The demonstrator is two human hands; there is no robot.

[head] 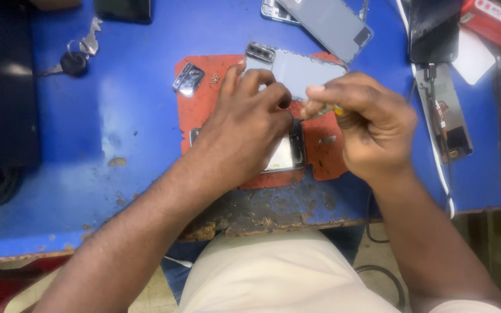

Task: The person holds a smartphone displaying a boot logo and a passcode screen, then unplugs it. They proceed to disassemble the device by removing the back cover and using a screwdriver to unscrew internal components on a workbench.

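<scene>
An opened phone (288, 152) lies on a worn red mat (201, 101) on the blue table. My left hand (244, 124) rests over it, fingers pressed down, covering most of the phone. My right hand (366, 119) is closed around a small screwdriver (326, 110) with a yellow-green handle, its tip pointing left toward my left fingertips. A grey phone back cover (302, 69) with a camera strip lies just beyond the hands on the mat.
A small camera part (188, 79) and tiny screws (214, 78) lie on the mat's left. Keys (79, 55) sit far left. Other phones and parts (331, 20) lie at the back, a phone with a cable (450, 116) at the right. The table's front edge (273, 223) is chipped.
</scene>
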